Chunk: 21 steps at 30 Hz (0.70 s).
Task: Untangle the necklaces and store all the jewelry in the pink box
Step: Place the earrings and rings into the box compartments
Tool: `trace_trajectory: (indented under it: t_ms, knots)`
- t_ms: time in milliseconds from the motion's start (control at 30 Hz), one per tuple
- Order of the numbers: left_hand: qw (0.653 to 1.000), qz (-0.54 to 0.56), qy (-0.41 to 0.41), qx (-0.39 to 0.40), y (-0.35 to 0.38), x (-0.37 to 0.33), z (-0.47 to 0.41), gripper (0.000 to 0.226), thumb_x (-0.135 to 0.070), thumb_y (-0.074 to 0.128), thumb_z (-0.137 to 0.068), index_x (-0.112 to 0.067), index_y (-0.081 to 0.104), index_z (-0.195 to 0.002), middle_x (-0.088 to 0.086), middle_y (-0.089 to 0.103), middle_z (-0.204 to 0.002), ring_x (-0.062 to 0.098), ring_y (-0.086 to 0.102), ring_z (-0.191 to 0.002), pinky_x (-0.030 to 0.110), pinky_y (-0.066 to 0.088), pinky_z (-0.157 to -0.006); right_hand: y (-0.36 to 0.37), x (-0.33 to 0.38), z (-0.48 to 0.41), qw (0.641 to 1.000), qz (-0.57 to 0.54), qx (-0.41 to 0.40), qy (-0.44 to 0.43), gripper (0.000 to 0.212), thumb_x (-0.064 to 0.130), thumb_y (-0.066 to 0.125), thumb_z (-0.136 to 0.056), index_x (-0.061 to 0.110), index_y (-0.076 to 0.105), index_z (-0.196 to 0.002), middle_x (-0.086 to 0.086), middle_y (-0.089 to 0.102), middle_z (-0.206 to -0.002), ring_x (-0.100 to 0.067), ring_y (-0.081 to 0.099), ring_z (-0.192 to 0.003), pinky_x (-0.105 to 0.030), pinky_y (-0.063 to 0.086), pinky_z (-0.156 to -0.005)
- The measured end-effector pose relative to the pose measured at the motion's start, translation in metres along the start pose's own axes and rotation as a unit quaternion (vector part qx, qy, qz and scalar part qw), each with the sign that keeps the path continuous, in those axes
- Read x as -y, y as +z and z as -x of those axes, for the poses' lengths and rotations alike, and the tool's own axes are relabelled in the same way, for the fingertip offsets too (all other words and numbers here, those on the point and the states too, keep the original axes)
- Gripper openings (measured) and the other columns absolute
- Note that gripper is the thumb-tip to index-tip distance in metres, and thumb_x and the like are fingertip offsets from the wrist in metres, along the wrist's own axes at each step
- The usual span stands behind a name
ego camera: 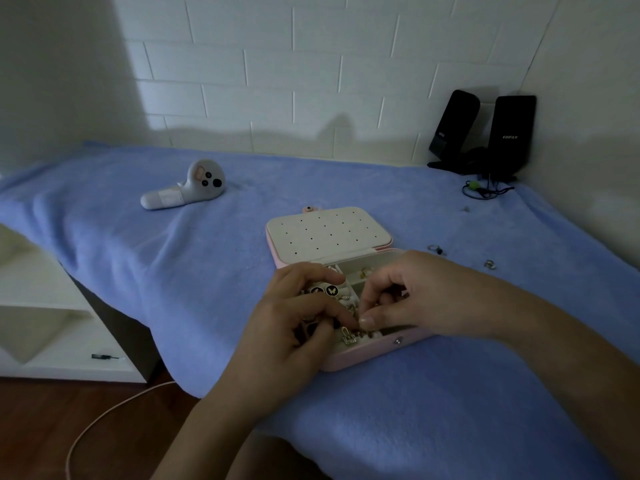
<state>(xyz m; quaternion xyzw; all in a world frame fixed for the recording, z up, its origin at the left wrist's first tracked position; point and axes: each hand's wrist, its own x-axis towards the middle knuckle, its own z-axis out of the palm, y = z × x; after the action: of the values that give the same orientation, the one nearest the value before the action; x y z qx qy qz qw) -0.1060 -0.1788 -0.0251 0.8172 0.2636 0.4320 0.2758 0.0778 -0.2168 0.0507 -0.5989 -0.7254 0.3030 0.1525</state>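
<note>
Blue blanket (138,271) covering the surface. Open pink box (367,355) near its middle, lid (329,230) laid flat behind. Left hand (291,327) and right hand (426,296) over the compartments, fingers curled, tips meeting; cannot tell what, if anything, is pinched. Black speakers (485,133) far right, white controller (187,188) far left. Two rings (435,250) on the blanket beside the box. Gold padlock charm (347,336) inside, just below the fingertips.

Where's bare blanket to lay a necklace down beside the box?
Free: the blue blanket left of the pink box, up to the white controller, and the near strip in front of the box. Crowded: right of the box, with loose rings, and the far corner with speakers and cable.
</note>
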Motion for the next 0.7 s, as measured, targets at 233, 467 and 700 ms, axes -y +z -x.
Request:
trace_trajectory:
  t_ms: [233,467,700]
  knots:
    - [1.000,-0.002,0.003,0.000,0.000,-0.001,0.000,0.023,-0.023,0.050,-0.076,-0.030,0.071,-0.075,-0.016,0.057,-0.113,0.007,0.048,-0.115,0.007,0.033,-0.090,0.003,-0.002,0.000,0.999,0.018,-0.044,-0.009,0.011,0.026,0.079,-0.074,0.024,0.068,-0.074,0.007,0.063,-0.068,0.003,0.051,-0.057,-0.015,0.041,-0.054]
    - [1.000,0.026,-0.014,-0.003,-0.001,-0.002,0.000,0.014,-0.031,0.056,-0.077,-0.033,0.069,-0.081,-0.018,0.056,-0.114,0.011,0.049,-0.118,0.012,0.037,-0.092,-0.018,-0.005,0.005,0.997,-0.030,-0.065,-0.040,0.003,0.024,0.074,-0.077,0.026,0.073,-0.075,0.010,0.069,-0.070,0.002,0.054,-0.059,-0.010,0.041,-0.057]
    - [0.999,0.035,-0.031,0.007,-0.004,-0.004,-0.002,0.020,-0.040,0.062,-0.071,-0.037,0.056,-0.089,-0.022,0.056,-0.116,0.006,0.048,-0.118,0.010,0.038,-0.091,-0.075,-0.065,0.020,0.975,0.056,-0.196,0.092,0.013,0.010,0.065,-0.087,0.019,0.073,-0.083,0.006,0.068,-0.064,0.000,0.059,-0.054,-0.012,0.046,-0.052]
